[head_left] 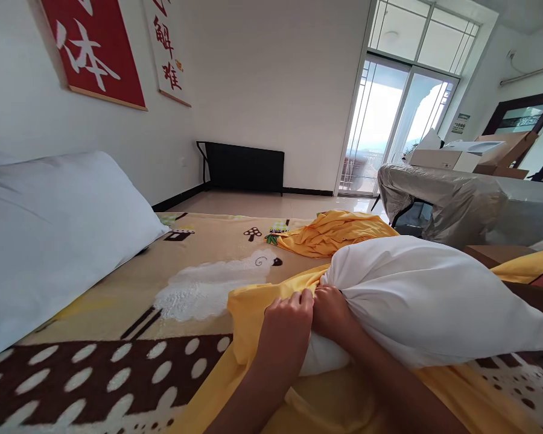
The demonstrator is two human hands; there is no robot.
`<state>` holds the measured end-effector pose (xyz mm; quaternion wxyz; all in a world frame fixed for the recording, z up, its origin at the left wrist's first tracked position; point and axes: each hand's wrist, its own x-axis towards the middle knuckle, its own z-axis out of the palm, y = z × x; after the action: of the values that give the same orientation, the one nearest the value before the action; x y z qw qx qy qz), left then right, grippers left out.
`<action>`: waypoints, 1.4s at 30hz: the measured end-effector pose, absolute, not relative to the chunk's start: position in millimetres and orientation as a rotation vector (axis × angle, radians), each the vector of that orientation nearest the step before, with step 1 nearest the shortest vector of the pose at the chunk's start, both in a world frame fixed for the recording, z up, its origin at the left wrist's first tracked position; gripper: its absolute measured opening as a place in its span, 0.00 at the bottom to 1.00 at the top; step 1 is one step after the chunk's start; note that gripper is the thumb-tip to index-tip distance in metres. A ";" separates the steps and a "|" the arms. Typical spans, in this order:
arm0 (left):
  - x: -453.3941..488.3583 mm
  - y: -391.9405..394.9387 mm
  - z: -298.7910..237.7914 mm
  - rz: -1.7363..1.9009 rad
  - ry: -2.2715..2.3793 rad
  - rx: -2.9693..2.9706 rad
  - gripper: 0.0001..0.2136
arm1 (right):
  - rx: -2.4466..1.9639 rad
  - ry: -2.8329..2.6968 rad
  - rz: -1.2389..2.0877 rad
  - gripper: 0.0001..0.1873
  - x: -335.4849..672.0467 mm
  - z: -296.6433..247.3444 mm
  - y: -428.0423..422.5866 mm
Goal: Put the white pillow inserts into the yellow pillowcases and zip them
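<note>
A plump white pillow [416, 295] lies on the bed to the right, its near end squeezed narrow and partly inside a yellow pillowcase [253, 307]. The fingers of my left hand [289, 319] are curled over the pillowcase's edge. Right beside it, my right hand [332, 310] is closed around the bunched end of the pillow, where the cloth gathers into folds. Whether the right fingers also pinch the yellow cloth is hidden. More of the yellow fabric spreads beneath both forearms.
A second white pillow [49, 223] rests at the left on the sheep-patterned blanket [217, 232]. A crumpled orange-yellow cloth [339, 232] lies behind my hands. Beyond the bed stand a black folded panel [247, 169] and a plastic-covered table [452, 190] bearing boxes.
</note>
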<state>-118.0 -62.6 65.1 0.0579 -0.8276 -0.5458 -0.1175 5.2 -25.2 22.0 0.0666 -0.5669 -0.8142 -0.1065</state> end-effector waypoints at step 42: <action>-114.4 -48.5 150.1 -0.278 -1.830 -2.431 0.14 | -1.577 -2.193 -0.243 0.12 10.9 12.5 -38.2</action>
<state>-114.4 -48.5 150.1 0.0431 -0.7950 -0.5982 -0.0907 10.9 -38.2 12.5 0.2132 -0.5681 -0.7900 -0.0877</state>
